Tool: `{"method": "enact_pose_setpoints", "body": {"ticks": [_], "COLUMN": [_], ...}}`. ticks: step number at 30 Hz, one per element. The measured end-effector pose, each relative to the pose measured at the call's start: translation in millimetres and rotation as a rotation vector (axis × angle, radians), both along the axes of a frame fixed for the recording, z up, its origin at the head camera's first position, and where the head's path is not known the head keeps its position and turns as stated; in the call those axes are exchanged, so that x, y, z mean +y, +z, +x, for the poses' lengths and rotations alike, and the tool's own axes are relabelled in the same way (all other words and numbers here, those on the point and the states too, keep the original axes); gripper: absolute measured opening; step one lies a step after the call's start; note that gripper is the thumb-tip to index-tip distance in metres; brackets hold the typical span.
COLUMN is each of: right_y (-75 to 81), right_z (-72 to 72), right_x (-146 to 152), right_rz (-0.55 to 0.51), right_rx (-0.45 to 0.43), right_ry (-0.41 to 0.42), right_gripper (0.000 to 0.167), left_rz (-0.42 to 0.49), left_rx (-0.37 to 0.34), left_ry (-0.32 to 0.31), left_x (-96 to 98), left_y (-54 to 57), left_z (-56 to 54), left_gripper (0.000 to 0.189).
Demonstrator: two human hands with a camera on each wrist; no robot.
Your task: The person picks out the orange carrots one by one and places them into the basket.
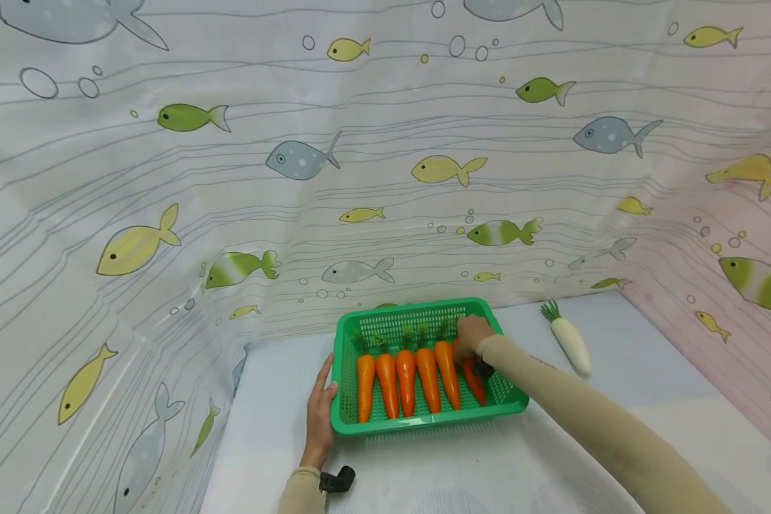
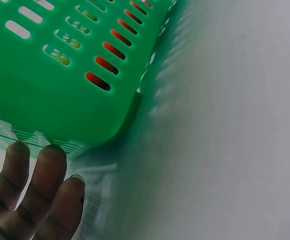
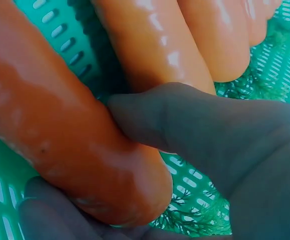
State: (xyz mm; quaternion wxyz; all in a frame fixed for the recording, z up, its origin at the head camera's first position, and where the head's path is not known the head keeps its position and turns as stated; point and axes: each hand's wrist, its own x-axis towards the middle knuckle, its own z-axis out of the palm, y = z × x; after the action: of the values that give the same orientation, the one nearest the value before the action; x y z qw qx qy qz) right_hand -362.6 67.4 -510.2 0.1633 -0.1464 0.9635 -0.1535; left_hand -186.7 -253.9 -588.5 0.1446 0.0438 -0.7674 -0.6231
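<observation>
A green plastic basket [image 1: 427,422] holds a row of orange carrots [image 1: 406,382] with leafy green tops toward the back. At the right end of the row, my right hand [image 1: 474,337] grips a carrot [image 1: 474,384] near its top. The right wrist view shows the thumb on one side of this carrot [image 3: 84,130] and fingers on the other. My left hand [image 1: 320,414] is at the basket's left side. In the left wrist view its extended fingers [image 2: 47,175] are against or just beside the basket wall [image 2: 44,105]; exact contact cannot be told.
A white radish [image 1: 572,346] with green leaves lies on the pale tabletop [image 1: 623,357], right of the basket. A fish-patterned sheet [image 1: 385,143] rises behind and along both sides. On the left wrist sits a small black device [image 1: 338,480].
</observation>
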Motion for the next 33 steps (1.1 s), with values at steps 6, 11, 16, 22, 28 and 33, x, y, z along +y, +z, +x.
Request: {"method": "enact_pose_setpoints", "body": {"ticks": [6,11,16,22,28,33], "right_y": [-0.4,-1.4,-3.6,-4.3,-7.2,-9.0], "right_z": [-0.9,3.0,8.7,9.2,5.6,2.5], "right_x": [0,0,-1,1,3,6], "right_rz": [0.021,-0.013,-0.022,-0.032,-0.067,-0.06], "right_rx": [0.014,0.027,0.069,0.054,0.024,0.023], "right_ry": [0.008,0.015,0.065,0.073,0.062,0.064], "right_gripper": [0.026,0.033,0.038,0.037,0.044,0.038], "left_rz": [0.0,0.001,-0.008,0.001,0.008,-0.005], "left_rx": [0.01,0.013,-0.001,-0.018,-0.018,-0.013], "left_ry": [0.003,-0.003,0.005,0.006,0.003,0.011], "left_x": [1.0,0.5,1.2,2.1,2.1,2.0], "left_y": [0.1,-0.6,-0.6,0.6,3.0,1.9], "left_z": [0.5,0.2,1.0,2.1,2.6,1.7], "left_gripper": [0.053,0.053,0.053,0.053,0.053,0.053]}}
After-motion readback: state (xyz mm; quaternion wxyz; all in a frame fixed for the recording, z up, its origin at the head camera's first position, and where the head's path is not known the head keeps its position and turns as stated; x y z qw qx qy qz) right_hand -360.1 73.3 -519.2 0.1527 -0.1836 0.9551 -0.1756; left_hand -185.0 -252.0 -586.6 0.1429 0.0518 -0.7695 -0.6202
